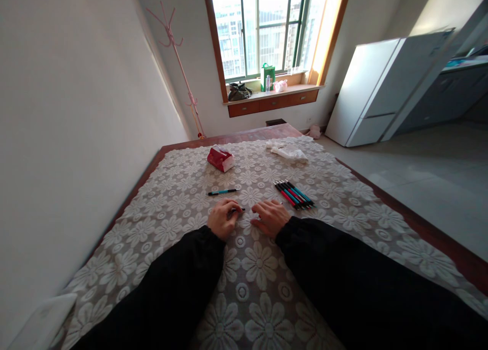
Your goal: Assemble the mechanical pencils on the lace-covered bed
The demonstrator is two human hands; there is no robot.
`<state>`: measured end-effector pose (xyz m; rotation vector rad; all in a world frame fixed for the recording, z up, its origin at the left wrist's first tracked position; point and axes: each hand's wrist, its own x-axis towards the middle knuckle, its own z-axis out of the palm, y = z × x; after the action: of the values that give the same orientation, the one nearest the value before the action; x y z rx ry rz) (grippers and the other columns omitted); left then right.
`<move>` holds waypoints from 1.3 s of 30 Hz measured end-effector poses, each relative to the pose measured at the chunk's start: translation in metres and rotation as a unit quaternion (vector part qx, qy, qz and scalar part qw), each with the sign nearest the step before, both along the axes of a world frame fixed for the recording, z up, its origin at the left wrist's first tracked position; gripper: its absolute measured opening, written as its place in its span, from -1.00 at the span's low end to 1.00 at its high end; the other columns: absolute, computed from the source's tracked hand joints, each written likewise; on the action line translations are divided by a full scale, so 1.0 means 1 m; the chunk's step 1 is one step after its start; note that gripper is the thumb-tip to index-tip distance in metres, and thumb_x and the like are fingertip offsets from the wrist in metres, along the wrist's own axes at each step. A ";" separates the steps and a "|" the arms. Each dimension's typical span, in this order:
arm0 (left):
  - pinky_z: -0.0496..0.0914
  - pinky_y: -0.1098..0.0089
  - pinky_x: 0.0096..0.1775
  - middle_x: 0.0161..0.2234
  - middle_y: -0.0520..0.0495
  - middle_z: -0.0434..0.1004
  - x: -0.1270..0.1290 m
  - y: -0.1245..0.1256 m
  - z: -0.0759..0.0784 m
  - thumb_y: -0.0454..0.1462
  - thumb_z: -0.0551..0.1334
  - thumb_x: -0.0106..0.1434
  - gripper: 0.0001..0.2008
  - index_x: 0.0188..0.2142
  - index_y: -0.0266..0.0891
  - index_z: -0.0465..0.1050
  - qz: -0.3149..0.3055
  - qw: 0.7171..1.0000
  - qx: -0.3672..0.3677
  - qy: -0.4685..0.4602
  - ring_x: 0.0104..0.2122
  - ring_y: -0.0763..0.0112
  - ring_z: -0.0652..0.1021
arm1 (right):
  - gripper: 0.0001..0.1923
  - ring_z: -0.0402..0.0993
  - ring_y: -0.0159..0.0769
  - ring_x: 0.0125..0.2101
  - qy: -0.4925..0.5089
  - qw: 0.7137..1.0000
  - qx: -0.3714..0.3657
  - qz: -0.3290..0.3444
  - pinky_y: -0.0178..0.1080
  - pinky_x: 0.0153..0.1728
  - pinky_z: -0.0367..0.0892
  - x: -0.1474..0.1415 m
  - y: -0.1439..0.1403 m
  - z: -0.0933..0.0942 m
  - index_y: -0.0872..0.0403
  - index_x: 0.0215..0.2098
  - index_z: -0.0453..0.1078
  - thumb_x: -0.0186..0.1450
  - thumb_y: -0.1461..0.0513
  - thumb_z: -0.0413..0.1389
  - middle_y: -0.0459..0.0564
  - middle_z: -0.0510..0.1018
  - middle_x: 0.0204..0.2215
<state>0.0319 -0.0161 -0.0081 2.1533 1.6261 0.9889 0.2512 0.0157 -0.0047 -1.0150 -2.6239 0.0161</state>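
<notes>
My left hand (223,219) rests on the lace tablecloth (160,228) with its fingers curled around a thin dark pen, whose tip (241,209) pokes out to the right. My right hand (271,218) lies close beside it on the cloth, fingers bent and apart, holding nothing that I can see. A single teal pen (222,191) lies just beyond my left hand. A tight row of several red, teal and black pens (294,194) lies just beyond and to the right of my right hand.
A red tissue pack (220,158) and a crumpled white plastic bag (288,151) lie at the far end of the table. A wall runs along the left side. A white fridge (377,91), a window sill and a pink coat stand (179,60) are beyond.
</notes>
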 end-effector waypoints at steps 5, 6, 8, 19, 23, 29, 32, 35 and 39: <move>0.37 0.15 0.07 -0.12 -0.07 0.57 0.001 -0.002 0.001 -0.37 0.20 0.28 -0.79 -0.27 -0.12 0.62 -0.015 0.998 0.001 0.056 -0.05 0.21 0.52 | -0.47 0.47 -0.13 -0.27 -0.016 0.998 0.009 -0.062 -0.11 -0.20 0.09 -0.003 -0.005 0.002 0.12 -0.20 0.41 0.30 -0.19 0.12 0.08 0.60 -0.28; 0.38 0.15 0.07 -0.12 -0.07 0.57 0.001 -0.002 0.000 -0.38 0.19 0.28 -0.78 -0.26 -0.12 0.62 -0.013 0.999 0.003 0.051 -0.05 0.21 0.52 | -0.45 0.46 -0.11 -0.27 -0.016 0.997 0.011 -0.073 -0.11 -0.20 0.09 -0.003 -0.006 0.002 0.12 -0.20 0.41 0.30 -0.20 0.10 0.09 0.60 -0.28; 0.38 0.17 0.08 -0.12 -0.08 0.58 0.001 -0.002 0.000 -0.39 0.19 0.27 -0.78 -0.25 -0.13 0.62 -0.011 0.999 0.007 0.036 -0.06 0.22 0.52 | -0.50 0.46 -0.09 -0.27 -0.013 0.996 0.015 -0.091 -0.09 -0.19 0.08 -0.003 -0.007 0.003 0.13 -0.19 0.41 0.33 -0.15 0.07 0.10 0.59 -0.29; 0.39 0.17 0.10 -0.12 -0.06 0.57 0.003 -0.002 0.002 -0.50 0.17 0.09 -0.69 -0.33 -0.14 0.61 0.014 1.000 -0.011 0.004 -0.05 0.22 0.53 | -0.80 0.39 -0.19 -0.10 0.086 0.996 0.004 -0.004 -0.15 -0.02 0.16 0.003 0.004 -0.006 0.06 -0.11 0.40 0.37 0.34 -0.02 0.05 0.55 -0.12; 0.39 0.18 0.10 -0.12 -0.05 0.57 0.001 -0.001 0.001 -0.48 0.15 0.12 -0.69 -0.34 -0.13 0.62 0.020 1.000 -0.015 -0.002 -0.03 0.23 0.53 | -0.81 0.36 -0.16 0.03 0.117 0.991 0.025 0.066 -0.06 0.10 0.11 0.004 0.003 -0.009 -0.01 -0.06 0.44 0.38 0.23 0.09 0.02 0.53 0.02; 0.40 0.15 0.09 -0.11 -0.09 0.56 0.000 -0.001 0.001 -0.38 0.29 0.12 -0.84 -0.34 -0.14 0.63 0.015 1.000 -0.012 0.015 -0.04 0.18 0.53 | -0.90 0.36 -0.13 0.04 0.092 0.995 0.019 0.036 -0.02 0.13 0.11 0.004 0.003 -0.011 0.03 -0.27 0.48 0.23 0.31 0.16 0.01 0.54 0.03; 0.41 0.17 0.08 -0.11 -0.11 0.56 -0.002 0.000 0.001 -0.34 0.33 0.13 -0.91 -0.36 -0.15 0.62 0.007 1.000 -0.008 0.019 -0.05 0.20 0.54 | -0.81 0.33 -0.05 0.08 0.086 0.996 0.029 0.001 0.05 0.17 0.06 0.004 0.001 -0.009 0.04 -0.23 0.47 0.15 0.30 0.19 0.07 0.51 0.07; 0.41 0.18 0.08 -0.10 -0.10 0.56 -0.004 0.001 0.000 -0.34 0.33 0.15 -0.92 -0.37 -0.14 0.61 0.000 1.000 -0.004 0.026 -0.05 0.22 0.54 | -0.86 0.29 -0.08 0.14 0.095 0.994 0.036 0.050 0.06 0.22 0.01 0.004 0.001 -0.008 0.00 -0.22 0.48 0.22 0.26 0.17 0.00 0.48 0.14; 0.41 0.18 0.08 -0.09 -0.10 0.55 -0.005 0.001 -0.002 -0.35 0.31 0.15 -0.92 -0.37 -0.15 0.59 0.002 0.999 0.012 0.032 -0.03 0.21 0.54 | -0.88 0.33 -0.13 0.11 0.101 0.994 0.038 0.032 0.02 0.20 0.07 0.003 0.002 -0.009 0.02 -0.26 0.48 0.27 0.32 0.12 0.02 0.52 0.09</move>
<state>0.0268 -0.0155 -0.0097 2.2200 1.6552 0.9540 0.2546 0.0172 -0.0138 -0.8555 -2.4520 0.0321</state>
